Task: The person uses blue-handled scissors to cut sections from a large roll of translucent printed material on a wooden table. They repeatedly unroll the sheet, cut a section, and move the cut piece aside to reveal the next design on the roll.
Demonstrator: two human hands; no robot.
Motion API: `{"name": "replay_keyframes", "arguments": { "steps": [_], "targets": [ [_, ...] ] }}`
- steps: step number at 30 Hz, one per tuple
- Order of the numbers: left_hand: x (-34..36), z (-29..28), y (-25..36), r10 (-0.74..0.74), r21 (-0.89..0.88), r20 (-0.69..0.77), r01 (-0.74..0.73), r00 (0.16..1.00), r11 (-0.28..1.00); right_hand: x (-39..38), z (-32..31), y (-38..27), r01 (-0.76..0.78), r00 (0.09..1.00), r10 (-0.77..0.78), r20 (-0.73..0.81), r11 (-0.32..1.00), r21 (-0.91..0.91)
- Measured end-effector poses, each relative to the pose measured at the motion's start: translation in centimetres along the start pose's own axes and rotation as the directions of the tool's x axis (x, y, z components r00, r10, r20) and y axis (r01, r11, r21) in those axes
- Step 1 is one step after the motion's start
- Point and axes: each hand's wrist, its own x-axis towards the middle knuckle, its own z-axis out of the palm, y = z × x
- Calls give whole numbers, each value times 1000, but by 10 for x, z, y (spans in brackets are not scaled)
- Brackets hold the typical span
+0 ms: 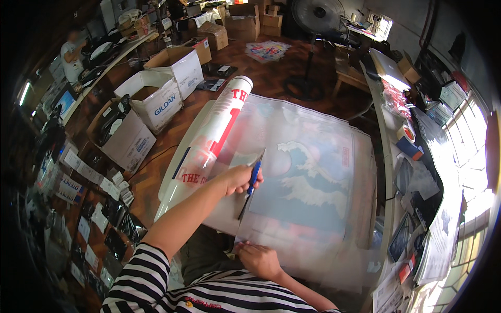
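My left hand (241, 180) is closed round blue-handled scissors (254, 177), whose narrow metal blade points away from me. They are at the left side of a translucent printed film sheet (318, 261). A faded blue wave picture (308, 177) shows on the sheet, right of the scissors. At the sheet's near edge my right hand (259, 261) is closed, its fingers pinching the edge beside a slit that runs toward the scissors. Left of the sheet lies a long roll of film (224, 122) with red print, partly behind my left forearm.
Open cardboard boxes (156, 99) stand on the wooden floor to the left. A standing fan (315, 31) is at the back. Along the right runs a bench (383, 120) with papers and a tape roll (408, 134). Another person (72, 57) is at the far left.
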Motion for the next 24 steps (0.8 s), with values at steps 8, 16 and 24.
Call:
{"name": "replay_keyframes", "arguments": {
  "steps": [8,16,24],
  "targets": [
    [99,-31,91,40,103,9,-41,999,994,3,-11,7,-206,978,205,28,951,231],
    [190,-63,171,207,57,35,-208,978,976,20,-31,4,-553,819,543,186,659,509],
    [147,-59,186,604,34,-33,-603,796,797,-5,-103,64,-808,573,643,-507,547,-220]
  ]
}}
